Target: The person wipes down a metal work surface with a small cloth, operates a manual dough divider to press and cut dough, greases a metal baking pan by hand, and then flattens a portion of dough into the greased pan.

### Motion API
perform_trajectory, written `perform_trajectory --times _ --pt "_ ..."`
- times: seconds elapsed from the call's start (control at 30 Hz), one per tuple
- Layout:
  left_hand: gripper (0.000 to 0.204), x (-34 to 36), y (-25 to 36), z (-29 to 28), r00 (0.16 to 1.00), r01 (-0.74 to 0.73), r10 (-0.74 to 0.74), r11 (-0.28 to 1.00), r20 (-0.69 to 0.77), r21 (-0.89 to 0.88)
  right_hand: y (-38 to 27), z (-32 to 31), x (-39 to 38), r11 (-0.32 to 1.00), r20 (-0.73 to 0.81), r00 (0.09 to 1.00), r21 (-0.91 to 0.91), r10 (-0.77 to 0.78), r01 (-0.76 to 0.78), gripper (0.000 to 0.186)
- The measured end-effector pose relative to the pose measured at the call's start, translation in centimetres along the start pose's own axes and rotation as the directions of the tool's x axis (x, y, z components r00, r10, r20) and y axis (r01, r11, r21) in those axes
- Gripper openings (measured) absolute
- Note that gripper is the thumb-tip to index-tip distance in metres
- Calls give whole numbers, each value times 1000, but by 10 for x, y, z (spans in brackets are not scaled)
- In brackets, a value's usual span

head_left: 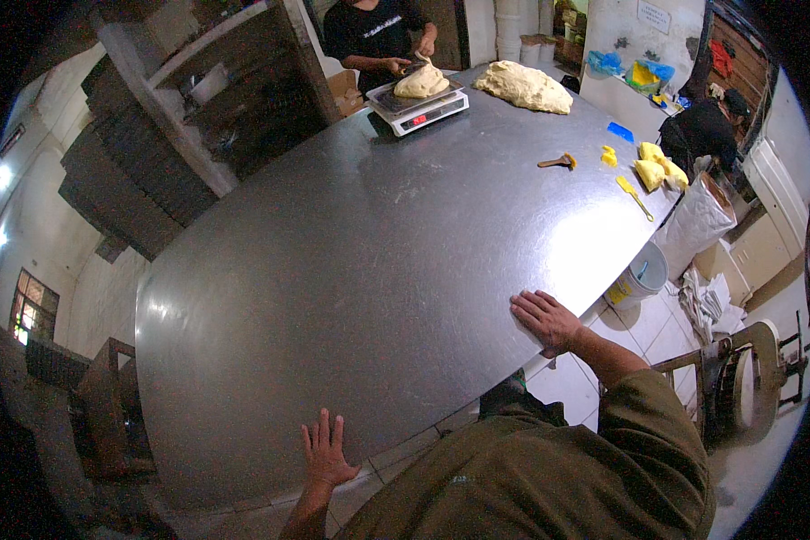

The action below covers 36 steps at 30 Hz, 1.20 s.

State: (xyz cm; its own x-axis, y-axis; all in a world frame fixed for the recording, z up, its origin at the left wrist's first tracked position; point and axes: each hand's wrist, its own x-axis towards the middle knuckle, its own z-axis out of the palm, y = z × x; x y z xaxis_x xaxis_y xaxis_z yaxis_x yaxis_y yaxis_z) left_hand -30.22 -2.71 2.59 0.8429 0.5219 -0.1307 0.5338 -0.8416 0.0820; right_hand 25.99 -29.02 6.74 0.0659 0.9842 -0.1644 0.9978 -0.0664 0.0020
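Observation:
My left hand (325, 447) lies flat with fingers spread on the near edge of a big steel table (360, 261). Also flat and open, my right hand (544, 319) presses on the table's right edge. Neither holds anything. At the far end, another person in a dark shirt (369, 31) handles a lump of dough (420, 82) on a scale (420, 109). A larger mass of dough (523, 86) lies on the table beside the scale.
Yellow dough pieces (655, 166), a wooden-handled brush (558, 162), a yellow-handled tool (633, 195) and a blue scraper (620, 131) lie at the table's far right. A white sack (697, 225) and bucket (641, 274) stand on the tiled floor. Dark shelving (207, 99) rises left.

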Motion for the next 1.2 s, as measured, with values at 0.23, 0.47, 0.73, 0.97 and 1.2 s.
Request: perform_trajectory --times 0.23,0.47,0.73,0.97,1.2 --pt "134 1 3 -7 999 9 -9 1000 48 -7 3 7 0 1000 -51 999 21 -14 15 125" --pt "134 2 6 -13 995 32 -36 999 98 36 2 4 -1 1000 -43 999 19 -10 11 124" --pt "134 2 5 -8 1000 -2 2 1000 -2 -4 4 8 -1 999 -61 998 47 -9 12 129" --pt "134 4 5 -8 999 24 -24 1000 40 -10 5 12 0 999 -74 997 33 -10 12 129" --pt "133 4 6 -11 997 30 -30 1000 76 6 4 8 -1 999 -65 998 33 -12 14 130"
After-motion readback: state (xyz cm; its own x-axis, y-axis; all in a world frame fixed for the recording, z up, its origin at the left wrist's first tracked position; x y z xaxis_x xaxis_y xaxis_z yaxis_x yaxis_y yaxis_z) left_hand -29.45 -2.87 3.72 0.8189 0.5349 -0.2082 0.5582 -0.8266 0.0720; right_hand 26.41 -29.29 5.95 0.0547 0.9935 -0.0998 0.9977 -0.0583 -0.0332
